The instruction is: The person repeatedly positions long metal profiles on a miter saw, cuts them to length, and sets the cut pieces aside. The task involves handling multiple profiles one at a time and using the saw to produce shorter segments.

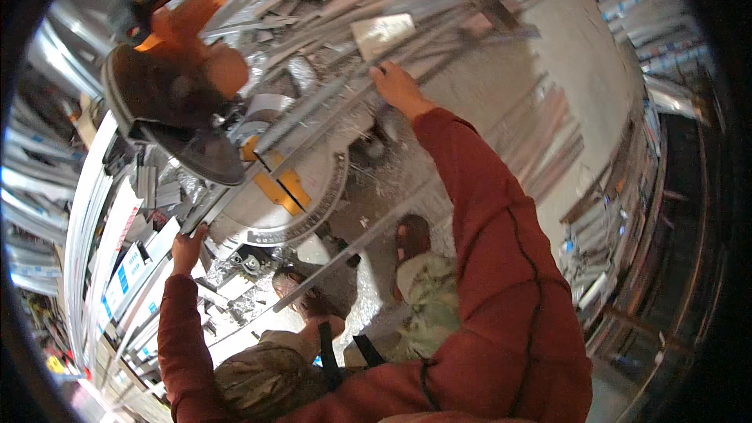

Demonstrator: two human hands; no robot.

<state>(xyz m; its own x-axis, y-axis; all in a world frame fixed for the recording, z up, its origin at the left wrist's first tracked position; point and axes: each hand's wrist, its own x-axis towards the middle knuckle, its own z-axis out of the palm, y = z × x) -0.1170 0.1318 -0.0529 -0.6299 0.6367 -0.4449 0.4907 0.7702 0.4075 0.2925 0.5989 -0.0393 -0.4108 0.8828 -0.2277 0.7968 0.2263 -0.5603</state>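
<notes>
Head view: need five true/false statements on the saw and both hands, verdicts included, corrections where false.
1. The left hand touches a metal strip. True.
2. The right hand grips the saw's handle. False: it is well apart from the saw, toward the picture's right.
3. The saw is orange and black. True.
4. Both sleeves are bright blue. False: they are dark red.
5. The yellow plate in the saw's base has a dark slot. True.
</notes>
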